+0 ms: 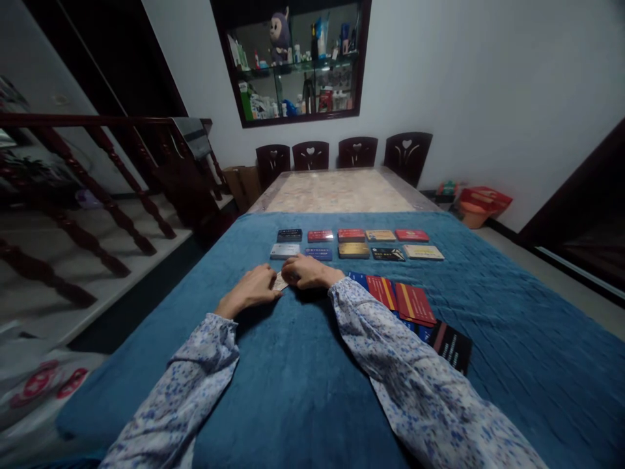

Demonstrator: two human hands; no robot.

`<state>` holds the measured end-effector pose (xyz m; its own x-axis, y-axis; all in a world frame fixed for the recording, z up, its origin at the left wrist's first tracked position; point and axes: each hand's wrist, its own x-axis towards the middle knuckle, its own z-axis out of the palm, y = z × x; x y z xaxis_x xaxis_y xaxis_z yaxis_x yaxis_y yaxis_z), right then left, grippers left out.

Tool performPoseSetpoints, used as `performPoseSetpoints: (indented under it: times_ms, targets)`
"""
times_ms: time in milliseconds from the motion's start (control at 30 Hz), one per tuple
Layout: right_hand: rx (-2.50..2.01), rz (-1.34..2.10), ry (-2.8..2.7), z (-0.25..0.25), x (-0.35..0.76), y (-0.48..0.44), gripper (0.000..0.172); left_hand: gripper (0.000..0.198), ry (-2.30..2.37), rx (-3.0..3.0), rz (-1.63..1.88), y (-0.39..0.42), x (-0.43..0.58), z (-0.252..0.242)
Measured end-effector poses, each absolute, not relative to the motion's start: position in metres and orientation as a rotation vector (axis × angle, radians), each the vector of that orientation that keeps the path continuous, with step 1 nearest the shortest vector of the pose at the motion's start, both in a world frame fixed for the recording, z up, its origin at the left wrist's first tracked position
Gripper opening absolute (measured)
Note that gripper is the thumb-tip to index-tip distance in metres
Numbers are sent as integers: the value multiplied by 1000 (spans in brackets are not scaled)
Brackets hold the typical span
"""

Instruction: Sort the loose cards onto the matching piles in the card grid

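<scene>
My left hand (252,286) has its fingers closed on the left edge of a small pale beige card (280,282), low over the blue cloth. At the card's right end my right hand (305,271) grips it, partly covering it; whether it is one card or a small stack I cannot tell. Just beyond my hands lie two rows of card stacks. The front row has a white stack (285,251), a blue stack (319,254), a gold stack (354,250), a black stack (388,254) and a cream stack (424,252). Behind them sit black (290,235), red and yellowish stacks.
Right of my right sleeve, red cards (414,302), blue cards and black cards (454,346) lie loosely spread, partly hidden by the sleeve. A blue cloth (273,384) covers the near table. Chairs (358,151) stand at the far end. A wooden railing (110,241) runs on the left.
</scene>
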<state>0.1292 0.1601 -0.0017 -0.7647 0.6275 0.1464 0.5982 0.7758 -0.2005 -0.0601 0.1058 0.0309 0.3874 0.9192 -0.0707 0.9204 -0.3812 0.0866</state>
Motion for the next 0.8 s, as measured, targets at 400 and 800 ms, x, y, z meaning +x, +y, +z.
performPoseSetpoints:
  times_ms: [400,800]
  targets:
    - [-897,305,-2839,10,131,158,26,11,1495,2545,129,103,-70,34]
    - [-993,232,-2768,21,134,154,26,30,1476,2285,389,108,-91,43]
